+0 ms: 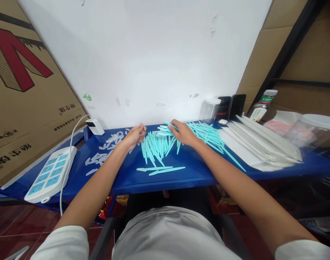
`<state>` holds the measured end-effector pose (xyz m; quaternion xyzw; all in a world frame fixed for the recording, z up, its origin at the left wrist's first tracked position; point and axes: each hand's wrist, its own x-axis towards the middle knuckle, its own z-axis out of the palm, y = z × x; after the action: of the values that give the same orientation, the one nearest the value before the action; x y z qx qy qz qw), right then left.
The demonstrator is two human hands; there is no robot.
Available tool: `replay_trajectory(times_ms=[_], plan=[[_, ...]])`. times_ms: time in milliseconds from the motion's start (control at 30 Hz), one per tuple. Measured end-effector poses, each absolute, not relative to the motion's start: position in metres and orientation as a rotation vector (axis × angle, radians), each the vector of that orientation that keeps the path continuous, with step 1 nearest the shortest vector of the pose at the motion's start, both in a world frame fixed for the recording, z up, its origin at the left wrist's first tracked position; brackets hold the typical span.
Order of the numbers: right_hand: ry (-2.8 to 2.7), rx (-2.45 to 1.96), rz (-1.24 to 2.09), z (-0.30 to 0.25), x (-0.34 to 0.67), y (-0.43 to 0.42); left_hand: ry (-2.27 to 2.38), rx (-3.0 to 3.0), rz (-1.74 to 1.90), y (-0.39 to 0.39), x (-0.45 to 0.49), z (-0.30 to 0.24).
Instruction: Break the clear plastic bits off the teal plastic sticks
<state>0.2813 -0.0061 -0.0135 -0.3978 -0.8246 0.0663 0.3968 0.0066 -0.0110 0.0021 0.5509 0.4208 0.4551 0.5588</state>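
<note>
My right hand (pixel 183 133) is closed around a slim turquoise plastic stick (pixel 170 125), shaped like an eyebrow razor. Under and beside it lies a pile of similar sticks (pixel 155 144), some with pale upper ends. A second heap of turquoise sticks (pixel 208 135) spreads to the right, and two loose ones (pixel 167 172) lie nearer the table's front edge. My left hand (pixel 136 136) is closed at the left side of the pile; its fingers hide whatever may be in them. Small translucent white pieces (pixel 110 144) are scattered left of that hand.
The blue table (pixel 192 178) meets a white wall. At left are a power strip (pixel 51 173) with a cable and a white charger (pixel 95 126). Flat white packets (pixel 262 144), a clear jar (pixel 212 108), two phones (pixel 236 106) and a bottle (pixel 262 104) stand at right.
</note>
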Motion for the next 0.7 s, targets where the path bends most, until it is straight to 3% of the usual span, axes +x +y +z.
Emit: replay_trajectory(times_ms=[500,700], plan=[[-2.090,-1.023,0.169,-0.0131,0.2808,-0.0063,0.878,1.492,0.946,-0.0140,0.0052,0.0042],[-2.092,-1.011,0.167,-0.0140,0.2809,-0.0050,1.057,1.666,0.931,-0.0122,0.0085,-0.0002]])
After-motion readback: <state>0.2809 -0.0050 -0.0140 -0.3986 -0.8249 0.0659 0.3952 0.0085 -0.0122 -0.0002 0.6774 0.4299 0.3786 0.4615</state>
